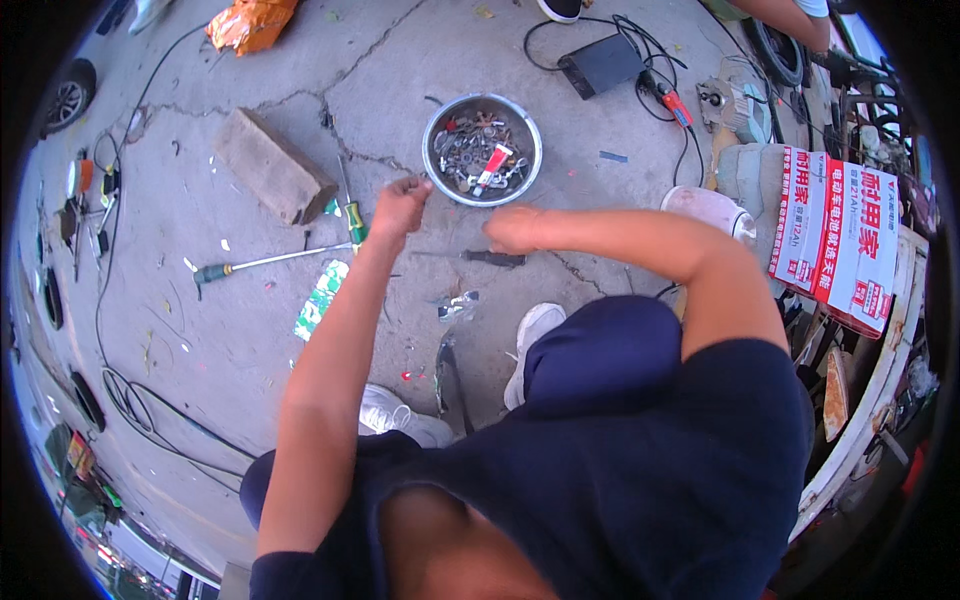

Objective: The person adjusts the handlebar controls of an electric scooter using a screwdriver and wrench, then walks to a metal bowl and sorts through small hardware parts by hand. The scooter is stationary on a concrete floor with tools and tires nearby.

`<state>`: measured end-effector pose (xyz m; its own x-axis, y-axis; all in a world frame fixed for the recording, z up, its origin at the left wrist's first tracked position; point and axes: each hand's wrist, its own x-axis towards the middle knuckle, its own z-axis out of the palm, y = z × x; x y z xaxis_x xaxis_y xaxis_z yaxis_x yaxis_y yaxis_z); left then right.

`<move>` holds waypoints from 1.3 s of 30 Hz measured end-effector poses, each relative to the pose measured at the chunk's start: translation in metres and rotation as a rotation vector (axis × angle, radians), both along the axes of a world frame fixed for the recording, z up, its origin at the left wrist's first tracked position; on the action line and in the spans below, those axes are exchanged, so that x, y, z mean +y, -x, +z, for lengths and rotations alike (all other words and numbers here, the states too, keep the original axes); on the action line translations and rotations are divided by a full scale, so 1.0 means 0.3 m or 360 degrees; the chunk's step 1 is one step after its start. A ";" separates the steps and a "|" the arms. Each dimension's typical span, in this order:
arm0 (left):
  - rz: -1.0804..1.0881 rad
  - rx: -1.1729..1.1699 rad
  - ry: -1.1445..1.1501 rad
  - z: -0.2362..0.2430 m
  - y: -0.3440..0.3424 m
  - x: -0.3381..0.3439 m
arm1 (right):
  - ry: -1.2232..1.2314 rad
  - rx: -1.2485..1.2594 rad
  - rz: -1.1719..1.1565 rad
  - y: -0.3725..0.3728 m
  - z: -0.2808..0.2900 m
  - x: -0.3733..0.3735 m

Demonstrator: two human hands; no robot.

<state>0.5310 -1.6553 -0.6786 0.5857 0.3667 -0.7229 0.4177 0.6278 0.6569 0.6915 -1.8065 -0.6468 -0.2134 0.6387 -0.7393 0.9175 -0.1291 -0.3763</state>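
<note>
A round metal bowl [480, 203] stands on the concrete, filled with small metal parts [470, 150] and a red and white tube [494, 165]. At its near left rim is my left hand [403, 207], thumb and fingers pinched together; whether they grip the rim or a small piece is hidden. Just below the near rim, my right hand [512, 230] is curled, slightly blurred, its fingertips out of sight. Beneath the right hand lies a dark-handled screwdriver [492, 258]. Left of my left hand are a green-handled screwdriver [355, 222] and a long T-handled tool [275, 261].
A wooden block [272, 165] lies left of the bowl, a green and white packet [322, 298] nearer me. Beyond the bowl are a black box [602, 66] with cables and a red tool [674, 104]. Right stand a white pot [708, 212] and a red-white carton [835, 235].
</note>
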 end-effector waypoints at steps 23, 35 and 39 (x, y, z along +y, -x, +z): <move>0.0357 0.0207 -0.0011 0.078 -0.032 -0.275 | -0.1013 -0.0331 -0.0985 -0.123 -0.124 0.130; 0.0383 0.0036 0.0101 0.061 -0.002 -0.294 | -0.1129 -0.0279 -0.1046 -0.118 -0.176 0.192; 0.0433 -0.0102 0.0211 0.032 0.030 -0.287 | -0.0965 -0.0274 -0.1003 -0.111 -0.143 0.183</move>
